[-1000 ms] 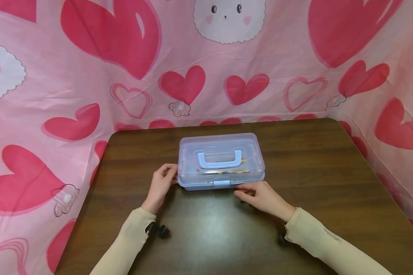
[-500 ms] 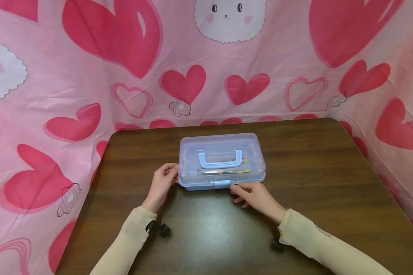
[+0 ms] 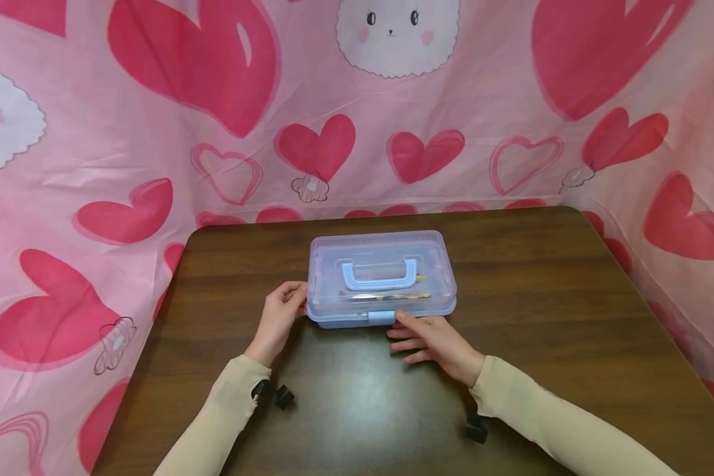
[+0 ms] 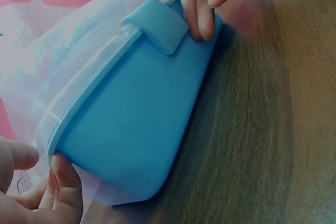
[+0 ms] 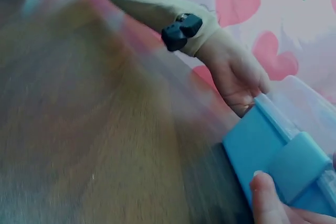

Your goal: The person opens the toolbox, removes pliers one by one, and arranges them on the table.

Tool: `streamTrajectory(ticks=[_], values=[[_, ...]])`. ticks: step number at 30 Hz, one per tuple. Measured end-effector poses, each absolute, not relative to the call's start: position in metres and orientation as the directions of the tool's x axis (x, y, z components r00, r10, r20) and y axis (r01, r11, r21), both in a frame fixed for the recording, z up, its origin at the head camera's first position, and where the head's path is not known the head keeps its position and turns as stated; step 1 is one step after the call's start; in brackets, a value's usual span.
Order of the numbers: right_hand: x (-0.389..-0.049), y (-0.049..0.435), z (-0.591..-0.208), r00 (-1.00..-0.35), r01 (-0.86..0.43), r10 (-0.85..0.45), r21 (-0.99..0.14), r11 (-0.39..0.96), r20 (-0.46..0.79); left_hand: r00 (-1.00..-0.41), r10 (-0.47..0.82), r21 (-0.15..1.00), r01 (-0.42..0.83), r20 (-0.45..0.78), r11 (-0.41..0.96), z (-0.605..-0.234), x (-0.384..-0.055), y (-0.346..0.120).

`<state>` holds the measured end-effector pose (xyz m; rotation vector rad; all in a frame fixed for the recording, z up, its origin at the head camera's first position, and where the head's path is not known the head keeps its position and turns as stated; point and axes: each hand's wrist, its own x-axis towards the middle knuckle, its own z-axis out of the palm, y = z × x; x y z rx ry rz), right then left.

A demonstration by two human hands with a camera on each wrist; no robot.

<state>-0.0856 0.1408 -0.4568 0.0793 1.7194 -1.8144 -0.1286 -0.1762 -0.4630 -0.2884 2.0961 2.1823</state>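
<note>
A box with a clear lid (image 3: 327, 254) and a light blue base (image 4: 136, 114) stands closed on the table. Its lid bears a blue carry handle (image 3: 381, 285), and a blue latch (image 3: 382, 318) sits at the front. Through the lid, slim yellow-and-dark items (image 3: 416, 297) show faintly. My left hand (image 3: 278, 322) pinches the rim at the box's left front corner. At the latch's right end, one digit of my right hand (image 3: 443, 344) reaches its upper edge; the other fingers (image 4: 203, 14) extend loosely before the base's front. Whether they press it I cannot tell.
The dark brown wooden table (image 3: 547, 297) extends around the box on all sides. Pink cloth (image 3: 488, 79) with red hearts hangs behind it and at both sides. A small black device (image 3: 476, 428) is strapped at each wrist.
My right hand has shifted left from the box's right front to the latch, and its fingers have spread. The left hand and the box stay put.
</note>
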Motion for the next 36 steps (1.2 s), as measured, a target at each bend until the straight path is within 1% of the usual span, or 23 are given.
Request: streamTrajectory(ticks=[4,8,16,24,36], values=[[-0.086,0.135,-0.46,-0.774,0.513,-0.413,-0.858,0.038,-0.481,-0.975,-0.049,0.976,-0.214,-0.215,-0.035,-0.464,-0.128,-0.177],[-0.087,0.131,-0.463,-0.765,0.538,-0.403,-0.843,0.027,-0.502,-0.975,-0.04,0.976,-0.216,-0.217,-0.025,-0.465,-0.128,-0.178],[-0.085,0.128,-0.467,-0.788,0.542,-0.327,-0.84,0.033,-0.522,-0.975,-0.028,0.975,-0.22,-0.221,-0.028,-0.468,-0.129,-0.178],[-0.085,0.129,-0.461,-0.789,0.539,-0.328,-0.842,0.037,-0.519,-0.975,-0.023,0.975,-0.22,-0.22,-0.03,-0.468,-0.129,-0.177],[-0.089,0.126,-0.464,-0.794,0.519,-0.349,-0.854,0.038,-0.498,-0.973,-0.031,0.973,-0.228,-0.229,-0.017,-0.463,-0.13,-0.181]])
